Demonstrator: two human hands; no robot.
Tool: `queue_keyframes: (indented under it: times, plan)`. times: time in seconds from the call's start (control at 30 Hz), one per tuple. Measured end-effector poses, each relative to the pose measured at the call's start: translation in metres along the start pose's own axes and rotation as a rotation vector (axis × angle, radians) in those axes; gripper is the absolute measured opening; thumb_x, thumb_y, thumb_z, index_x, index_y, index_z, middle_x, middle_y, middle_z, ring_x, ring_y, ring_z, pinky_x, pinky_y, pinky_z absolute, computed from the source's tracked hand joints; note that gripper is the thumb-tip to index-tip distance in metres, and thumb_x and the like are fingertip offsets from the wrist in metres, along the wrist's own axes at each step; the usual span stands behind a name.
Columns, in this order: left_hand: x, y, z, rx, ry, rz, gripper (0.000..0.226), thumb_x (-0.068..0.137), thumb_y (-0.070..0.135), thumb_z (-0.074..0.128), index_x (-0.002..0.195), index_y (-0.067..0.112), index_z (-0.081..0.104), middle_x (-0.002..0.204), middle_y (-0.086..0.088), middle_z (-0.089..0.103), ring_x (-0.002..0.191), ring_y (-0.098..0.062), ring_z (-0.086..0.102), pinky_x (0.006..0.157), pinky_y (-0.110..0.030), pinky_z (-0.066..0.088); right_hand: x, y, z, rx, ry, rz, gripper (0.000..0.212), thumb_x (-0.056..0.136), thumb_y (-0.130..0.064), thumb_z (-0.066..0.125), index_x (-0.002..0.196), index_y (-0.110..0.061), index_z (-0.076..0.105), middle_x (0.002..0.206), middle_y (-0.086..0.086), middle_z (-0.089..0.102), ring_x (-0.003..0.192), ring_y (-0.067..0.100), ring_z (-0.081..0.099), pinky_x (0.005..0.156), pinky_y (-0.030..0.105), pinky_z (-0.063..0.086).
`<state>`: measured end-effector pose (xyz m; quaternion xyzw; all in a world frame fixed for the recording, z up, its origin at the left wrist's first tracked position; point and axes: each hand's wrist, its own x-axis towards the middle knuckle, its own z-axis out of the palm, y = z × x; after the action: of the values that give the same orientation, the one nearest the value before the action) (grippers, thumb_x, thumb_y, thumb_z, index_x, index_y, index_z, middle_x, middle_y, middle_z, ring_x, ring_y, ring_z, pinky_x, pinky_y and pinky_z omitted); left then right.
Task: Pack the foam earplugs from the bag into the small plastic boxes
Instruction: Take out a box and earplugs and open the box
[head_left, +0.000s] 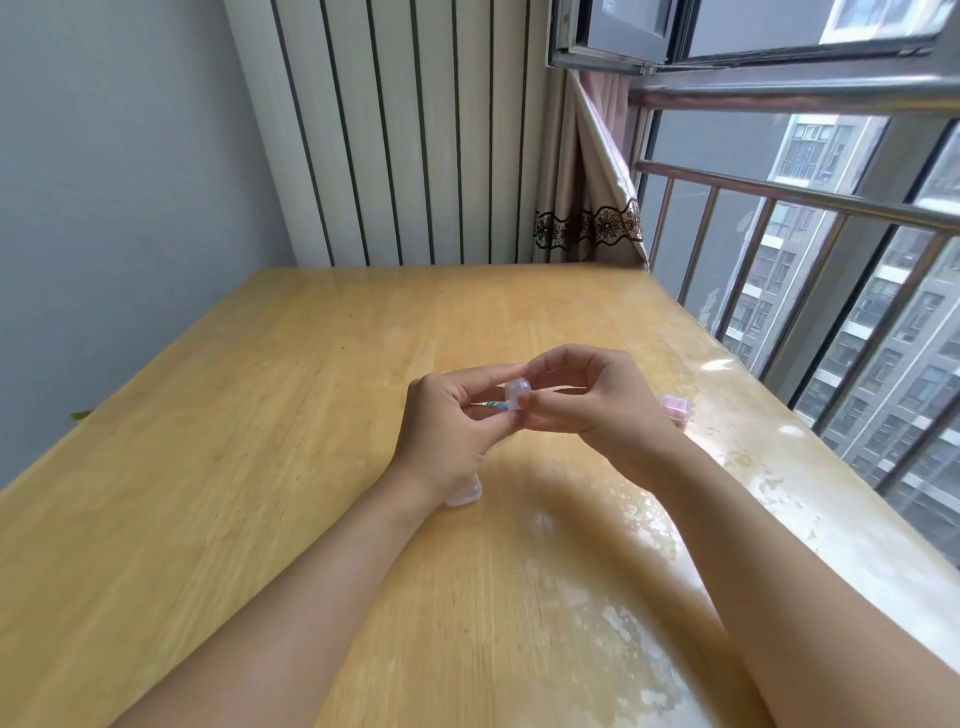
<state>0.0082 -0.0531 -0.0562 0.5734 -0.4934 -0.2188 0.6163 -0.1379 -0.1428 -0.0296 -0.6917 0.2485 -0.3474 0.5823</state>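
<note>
1. We hold a small clear plastic box (517, 395) above the middle of the wooden table (260, 441); our left hand (449, 434) pinches it between thumb and fingers.
2. Our right hand (592, 397) pinches the same box from the other side, fingers curled.
3. A second clear box (464, 494) lies on the table, partly hidden under our left wrist.
4. A pink-filled box (675, 406) sits near the table's right edge, behind our right hand.
5. We cannot make out the bag.

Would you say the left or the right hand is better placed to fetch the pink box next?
Probably the right hand: the pink box lies just beyond it, while the left hand also pinches the clear box.
</note>
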Motion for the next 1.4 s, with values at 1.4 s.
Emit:
queue_keyframes:
  times: [1.4]
  plan:
    - [0.011,-0.017,-0.021,0.522,0.024,-0.026,0.052,0.077,0.027,0.076,0.128,0.024,0.066,0.123,0.012,0.066,0.113,-0.008,0.059,0.088,-0.015,0.04,0.018,0.037,-0.001,-0.822,0.076,-0.02,0.035,0.077,-0.039,0.083,0.107,-0.022,0.078,0.093,-0.009,0.069,0.064,0.002,0.057,0.059,0.021,0.041]
